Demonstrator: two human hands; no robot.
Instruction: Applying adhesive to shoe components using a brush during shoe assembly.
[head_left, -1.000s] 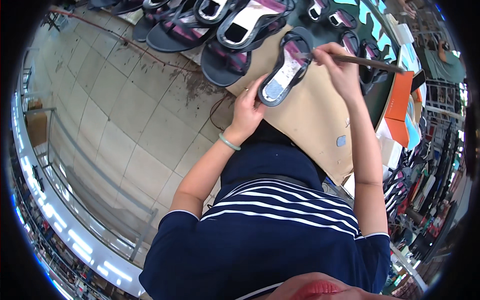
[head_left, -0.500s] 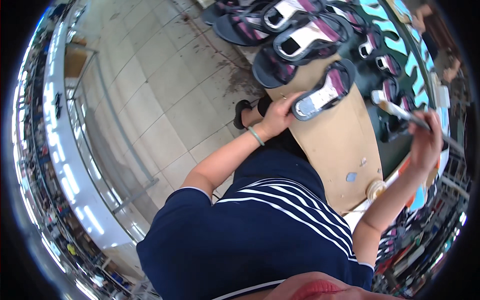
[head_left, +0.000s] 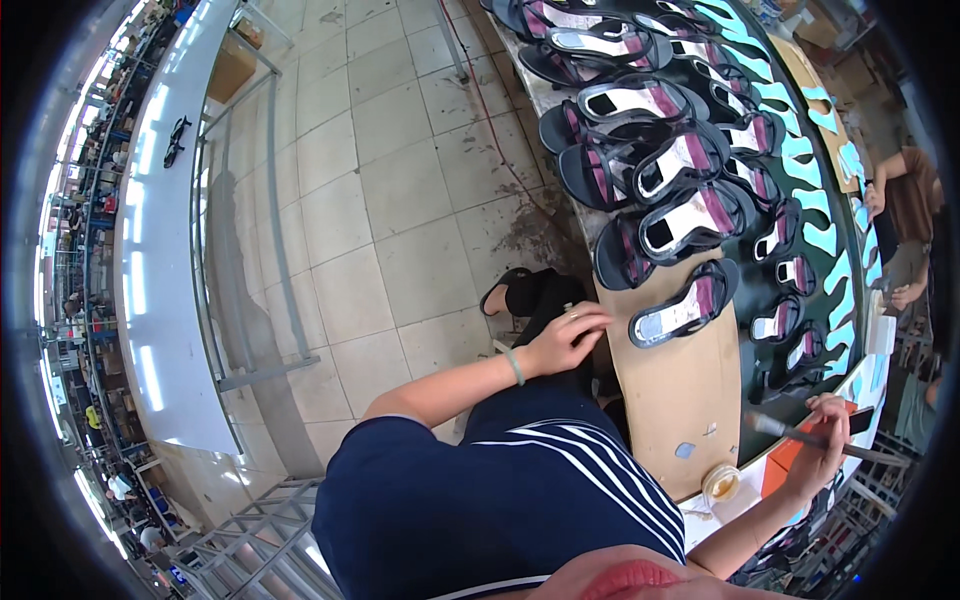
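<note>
A black sandal [head_left: 684, 304] with purple lining and a whitish sole patch lies on the tan board [head_left: 675, 400], at its far end. My left hand [head_left: 566, 342] hangs just left of that sandal, apart from it, fingers stretched and nothing in them. In my right hand [head_left: 828, 438] is a brush [head_left: 793, 432], gripped by its handle, bristles pointing left. Below and left of the bristles stands a small tub [head_left: 721, 484] of yellowish stuff. A small grey-blue scrap [head_left: 684, 450] lies on the board.
Several similar sandals [head_left: 690, 218] crowd the table beyond the board. Light-blue cut pieces [head_left: 800, 160] line the dark surface on the right. Another person's hand [head_left: 908, 294] is at the far right. A white table [head_left: 175, 260] with metal legs stands left, across the tiled floor [head_left: 400, 190].
My left hand has let go of the sandal and drawn back left; the sandal now lies on the board. My right hand has brought the brush nearer the tub. The whole view has shifted.
</note>
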